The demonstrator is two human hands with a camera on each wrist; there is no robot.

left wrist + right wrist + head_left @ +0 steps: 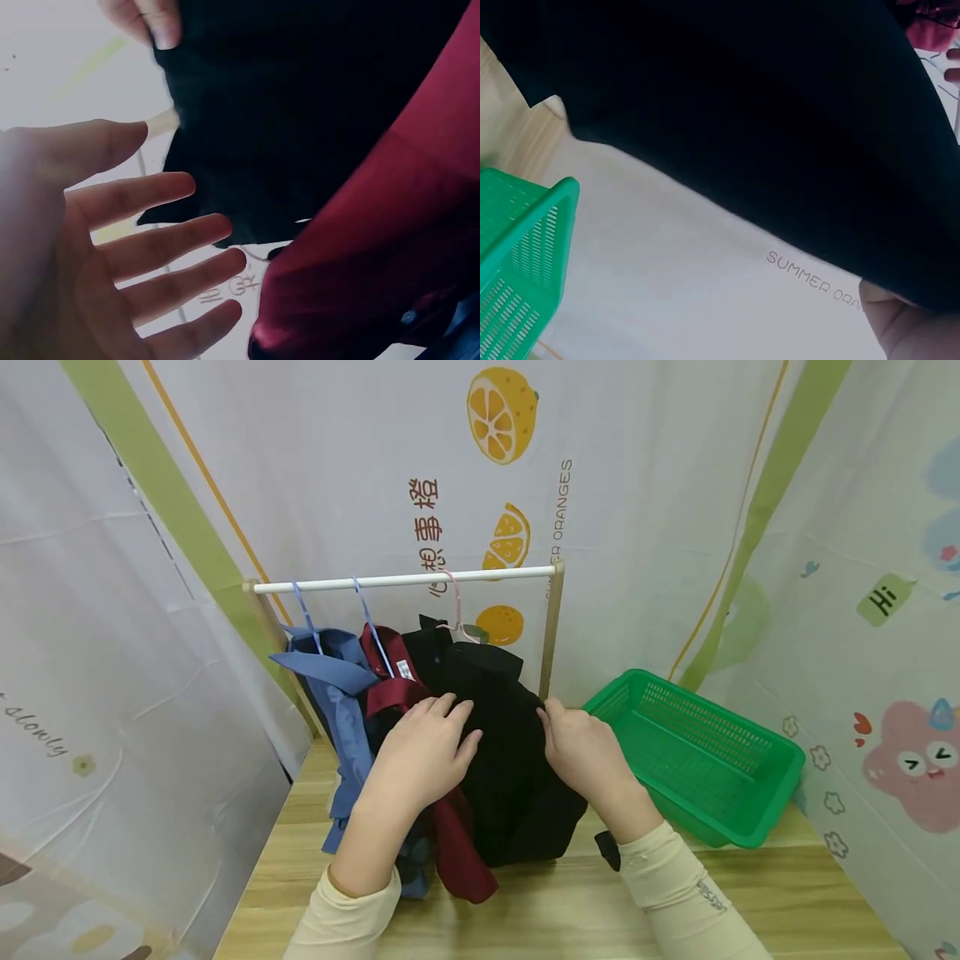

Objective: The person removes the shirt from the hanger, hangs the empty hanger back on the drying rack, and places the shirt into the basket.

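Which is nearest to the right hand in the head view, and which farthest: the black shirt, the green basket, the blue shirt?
1. Black shirt: touched by the right hand, just to its left.
2. Green basket: on the table to its right.
3. Blue shirt: far left on the rail, beyond the red shirt.

Wooden table with a clothes rack and a basket

The light wooden table [787, 893] carries a small clothes rack [551, 627] with wooden posts and a white bar, standing toward the back. A green plastic basket [780, 777] sits on the table's right side, just beside the rack's right post. The lower ends of the blue shirt [341, 718], red shirt [465, 860] and black shirt [510, 793] hanging from the bar rest on the tabletop.
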